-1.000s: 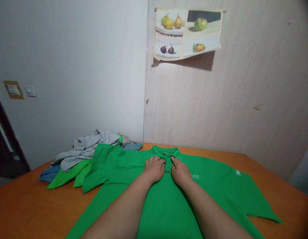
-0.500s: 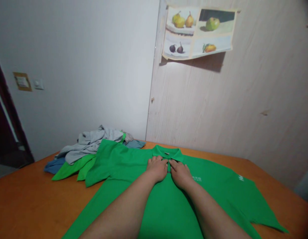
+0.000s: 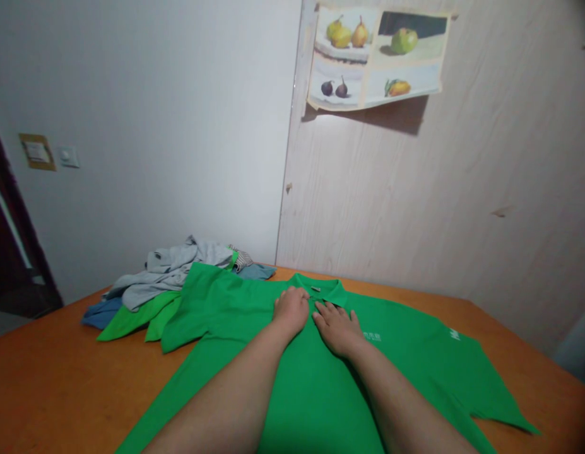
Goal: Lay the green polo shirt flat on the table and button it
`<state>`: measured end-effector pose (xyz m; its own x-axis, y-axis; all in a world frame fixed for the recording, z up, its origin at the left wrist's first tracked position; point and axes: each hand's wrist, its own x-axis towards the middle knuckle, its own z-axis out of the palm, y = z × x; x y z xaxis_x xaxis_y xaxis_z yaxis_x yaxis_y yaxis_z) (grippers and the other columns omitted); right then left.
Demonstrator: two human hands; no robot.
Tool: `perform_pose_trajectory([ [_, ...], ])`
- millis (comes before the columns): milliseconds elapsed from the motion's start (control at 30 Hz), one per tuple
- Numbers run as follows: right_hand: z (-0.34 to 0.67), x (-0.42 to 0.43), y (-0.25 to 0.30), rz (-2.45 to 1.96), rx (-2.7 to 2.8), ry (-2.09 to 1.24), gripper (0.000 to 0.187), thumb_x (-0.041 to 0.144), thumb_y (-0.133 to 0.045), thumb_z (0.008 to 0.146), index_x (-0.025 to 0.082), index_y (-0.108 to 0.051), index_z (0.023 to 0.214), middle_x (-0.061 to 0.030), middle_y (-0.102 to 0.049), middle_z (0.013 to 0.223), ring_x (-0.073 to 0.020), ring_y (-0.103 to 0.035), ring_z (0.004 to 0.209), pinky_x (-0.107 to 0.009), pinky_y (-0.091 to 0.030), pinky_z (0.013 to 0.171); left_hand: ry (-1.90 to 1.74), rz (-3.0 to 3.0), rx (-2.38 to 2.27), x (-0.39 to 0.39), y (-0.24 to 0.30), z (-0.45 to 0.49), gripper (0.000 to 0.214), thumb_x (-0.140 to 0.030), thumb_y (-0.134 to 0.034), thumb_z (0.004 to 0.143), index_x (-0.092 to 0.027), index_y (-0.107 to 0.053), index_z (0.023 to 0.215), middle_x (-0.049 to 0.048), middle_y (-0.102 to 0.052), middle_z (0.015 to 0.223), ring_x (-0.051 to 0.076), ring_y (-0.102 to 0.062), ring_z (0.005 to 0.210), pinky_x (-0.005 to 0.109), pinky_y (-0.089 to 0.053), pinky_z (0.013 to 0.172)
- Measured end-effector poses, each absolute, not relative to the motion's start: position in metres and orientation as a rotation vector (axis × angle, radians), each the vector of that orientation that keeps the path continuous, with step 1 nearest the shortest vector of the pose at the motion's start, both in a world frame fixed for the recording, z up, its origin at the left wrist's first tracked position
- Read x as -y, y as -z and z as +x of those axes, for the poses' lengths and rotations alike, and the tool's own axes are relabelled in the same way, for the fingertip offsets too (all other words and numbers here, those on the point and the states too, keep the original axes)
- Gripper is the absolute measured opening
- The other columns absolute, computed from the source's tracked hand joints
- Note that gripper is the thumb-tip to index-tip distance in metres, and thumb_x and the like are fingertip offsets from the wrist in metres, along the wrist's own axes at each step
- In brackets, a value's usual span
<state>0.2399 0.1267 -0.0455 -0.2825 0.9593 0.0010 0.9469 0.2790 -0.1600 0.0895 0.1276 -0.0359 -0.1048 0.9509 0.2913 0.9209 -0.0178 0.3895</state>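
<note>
Your right hand (image 3: 338, 328) lies palm down with fingers spread on the front of the green polo shirt (image 3: 320, 397), just below the collar (image 3: 336, 291); it grasps nothing. Your left hand (image 3: 292, 312) rests near it, at the collar's edge, fingers curled; whether they pinch any cloth cannot be made out. The two hands do not touch. Shirt spread front up on the orange table (image 3: 36, 372), collar away from you, lower part running out of view beneath your forearms. White print (image 3: 372, 337) beside your right wrist; white mark (image 3: 455, 334) on the sleeve to your right. The sleeve to your left (image 3: 192, 309) lies against a heap of clothes: a grey garment (image 3: 169, 277), a bright green one (image 3: 131, 320) and a blue one (image 3: 103, 312). Beyond the table, a poster of painted fruit (image 3: 415, 63) hangs on a wood-grain panel (image 3: 391, 202); far left, a switch (image 3: 69, 156) on the pale wall (image 3: 131, 126)
</note>
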Motion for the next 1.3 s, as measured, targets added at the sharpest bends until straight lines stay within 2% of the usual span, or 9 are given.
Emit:
perform_pose_trajectory([
  [200,0.239,-0.127,0.046,-1.819,2.433,-0.21,0.062,0.056,-0.019,0.099,0.031,-0.032,0.154,-0.0042,-0.029,0.161,-0.0323,-0.026,0.146,-0.065,-0.012,0.114,-0.836,1.803,-2.336,-0.127,0.031,0.08,0.038,-0.029,-0.041,0.093,-0.024,-0.059,0.125,0.0125,-0.066,0.123,0.035,-0.053,0.122,0.057,-0.037,0.1],
  [333,0.239,-0.126,0.046,-1.817,2.422,-0.208,0.062,0.056,-0.019,0.099,0.031,-0.032,0.154,-0.004,-0.03,0.161,-0.033,-0.026,0.146,-0.065,-0.012,0.114,-0.822,1.808,-2.256,-0.132,0.036,0.08,0.036,-0.031,-0.045,0.091,-0.029,-0.059,0.124,0.0078,-0.068,0.123,0.033,-0.055,0.122,0.065,-0.027,0.108],
  [433,0.238,-0.125,0.046,-1.816,2.418,-0.203,0.062,0.057,-0.019,0.099,0.031,-0.033,0.153,-0.0037,-0.03,0.161,-0.0326,-0.027,0.146,-0.064,-0.012,0.114,-0.857,1.815,-2.196,-0.136,0.038,0.08,0.035,-0.032,-0.042,0.093,-0.034,-0.058,0.124,0.0029,-0.066,0.128,0.029,-0.055,0.123,0.065,-0.026,0.109],
  [600,0.238,-0.126,0.046,-1.83,2.424,-0.207,0.062,0.057,-0.018,0.099,0.031,-0.032,0.154,-0.0033,-0.029,0.161,-0.0325,-0.026,0.146,-0.063,-0.011,0.115,-0.911,1.862,-2.167,-0.134,0.036,0.079,0.033,-0.028,-0.04,0.093,-0.033,-0.062,0.117,0.0028,-0.063,0.132,0.026,-0.054,0.123,0.063,-0.022,0.113],
  [700,0.238,-0.127,0.046,-1.833,2.425,-0.203,0.063,0.057,-0.018,0.099,0.031,-0.031,0.154,-0.0032,-0.028,0.162,-0.0328,-0.026,0.146,-0.063,-0.011,0.115,-0.925,2.066,-2.088,-0.13,0.037,0.081,0.038,-0.028,-0.039,0.095,-0.034,-0.058,0.126,-0.0002,-0.05,0.148,0.024,-0.04,0.138,0.058,-0.014,0.118],
  [767,0.238,-0.127,0.047,-1.828,2.425,-0.195,0.063,0.057,-0.017,0.099,0.031,-0.03,0.155,-0.0032,-0.028,0.162,-0.0331,-0.026,0.146,-0.063,-0.011,0.115,-0.809,2.224,-1.983,-0.128,0.039,0.084,0.041,-0.031,-0.035,0.098,-0.036,-0.052,0.135,-0.0017,-0.044,0.154,0.024,-0.031,0.145,0.06,-0.009,0.119],
  [933,0.238,-0.128,0.048,-1.853,2.444,-0.19,0.062,0.053,-0.019,0.099,0.03,-0.028,0.156,-0.0036,-0.027,0.162,-0.0322,-0.025,0.146,-0.062,-0.011,0.115,-0.545,2.296,-1.859,-0.126,0.046,0.089,0.039,-0.036,-0.034,0.099,-0.036,-0.058,0.129,0.0004,-0.054,0.145,0.028,-0.041,0.139,0.07,-0.009,0.114],
  [1167,0.238,-0.128,0.046,-1.836,2.427,-0.207,0.061,0.051,-0.021,0.099,0.029,-0.029,0.155,-0.0044,-0.028,0.161,-0.0321,-0.026,0.146,-0.062,-0.012,0.114,-0.557,2.346,-1.799,-0.122,0.043,0.091,0.044,-0.026,-0.036,0.096,-0.034,-0.05,0.137,0.0013,-0.051,0.148,0.023,-0.043,0.138,0.061,-0.015,0.118],
  [1300,0.241,-0.131,0.047,-1.796,2.392,-0.232,0.055,0.043,-0.026,0.099,0.031,-0.035,0.152,-0.0035,-0.035,0.159,-0.0292,-0.032,0.143,-0.059,-0.014,0.115,-0.531,2.363,-1.758,-0.122,0.043,0.092,0.044,-0.024,-0.037,0.095,-0.036,-0.051,0.135,-0.0002,-0.054,0.146,0.023,-0.042,0.139,0.062,-0.017,0.117],
])
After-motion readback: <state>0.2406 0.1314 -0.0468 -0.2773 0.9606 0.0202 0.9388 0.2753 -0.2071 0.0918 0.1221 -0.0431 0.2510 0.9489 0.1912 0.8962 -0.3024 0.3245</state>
